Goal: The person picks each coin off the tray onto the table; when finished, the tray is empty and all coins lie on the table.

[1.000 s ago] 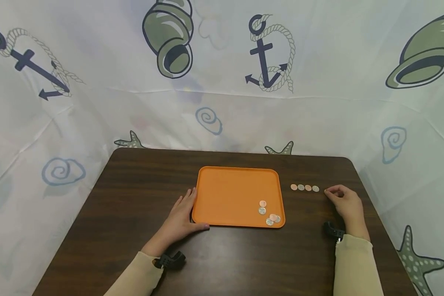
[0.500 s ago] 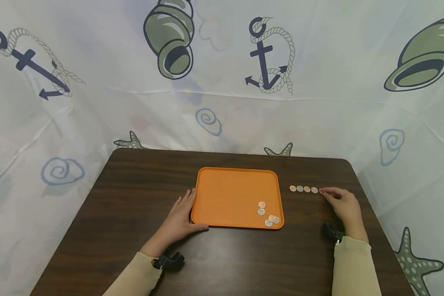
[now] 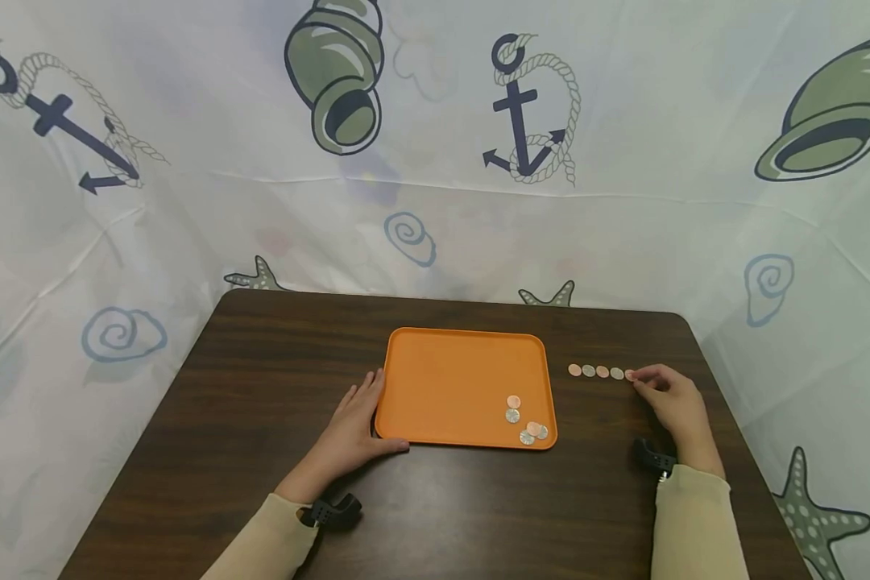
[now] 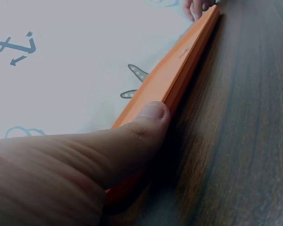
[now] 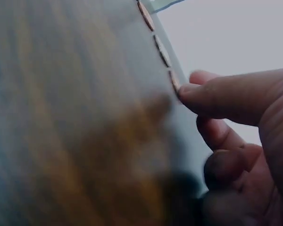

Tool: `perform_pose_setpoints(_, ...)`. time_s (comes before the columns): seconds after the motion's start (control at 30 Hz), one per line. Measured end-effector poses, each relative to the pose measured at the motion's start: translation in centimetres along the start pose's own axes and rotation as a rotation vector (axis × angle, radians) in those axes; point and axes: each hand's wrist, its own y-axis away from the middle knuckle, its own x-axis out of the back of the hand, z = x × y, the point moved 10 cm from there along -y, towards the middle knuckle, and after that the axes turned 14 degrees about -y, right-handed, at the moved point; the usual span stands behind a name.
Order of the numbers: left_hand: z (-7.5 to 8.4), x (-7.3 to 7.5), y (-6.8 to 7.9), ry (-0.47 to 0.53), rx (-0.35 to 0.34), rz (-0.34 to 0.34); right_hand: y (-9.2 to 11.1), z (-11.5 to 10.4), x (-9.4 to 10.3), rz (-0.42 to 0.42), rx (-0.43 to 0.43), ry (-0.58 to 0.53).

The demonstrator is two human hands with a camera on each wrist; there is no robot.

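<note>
Over on the right, the right hand [image 3: 674, 407] has a narrow grip, thumb and forefinger pinching the end copper coin [image 3: 629, 374] low at the dark wooden surface [image 3: 478, 524]. That coin sits at the near-hand end of a neat line running out to the right of the orange tray [image 3: 442, 387], and here is the order from the tray side: first copper coin [image 3: 574, 370], first silver coin [image 3: 588, 370], middle copper coin [image 3: 602, 371], second silver coin [image 3: 617, 374], then the one in the fingers. The right wrist view goes in close: the thumb tip is right at the coin's edge, the other fingers bent beneath, with a silver and a copper next along the line. Across to the left hand [image 3: 348, 427], and its grip is wide, fingers reaching along the tray's left side, thumb laid along the near edge; the left wrist view has that thumb against the orange rim. Inside the tray, five more coins, all toward the right: an upper copper coin [image 3: 513, 401] with a silver coin just below it [image 3: 512, 416], and a little cluster [image 3: 532, 429] in the near right corner, one copper between two silver, bunched together. Pale yellow sleeves [image 3: 698, 524] on both arms, a black band [image 3: 333, 511] at each wrist, and behind it all, a white cloth [image 3: 442, 105] printed with anchors, shells and starfish.
</note>
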Motion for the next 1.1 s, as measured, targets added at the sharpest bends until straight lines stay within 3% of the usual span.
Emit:
perform_pose_setpoints(0.13, 0.0, 0.0, 0.0, -0.009, -0.006, 0.006, 0.2, -2.8, -0.5, -0.063, 0.057, 0.008)
perform_pose_setpoints(0.4, -0.1, 0.3, -0.1, -0.013, -0.003, 0.007, 2.0, -11.3, -3.9, -0.322, 0.165, -0.018)
perform_pose_setpoints(0.7, -0.2, 0.3, 0.0, -0.013, 0.003, 0.006, 4.8, -18.1, -9.0, -0.412, 0.382, -0.035)
perform_pose_setpoints(0.87, -0.2, 0.1, 0.0, -0.011, 0.001, 0.003, 6.3, -19.5, -13.1, -0.524, 0.414, -0.033)
perform_pose_setpoints(1.1, -0.2, 0.0, 0.0, -0.007, -0.003, 0.003, 6.9, -18.2, -16.4, -0.599, 0.335, 0.031)
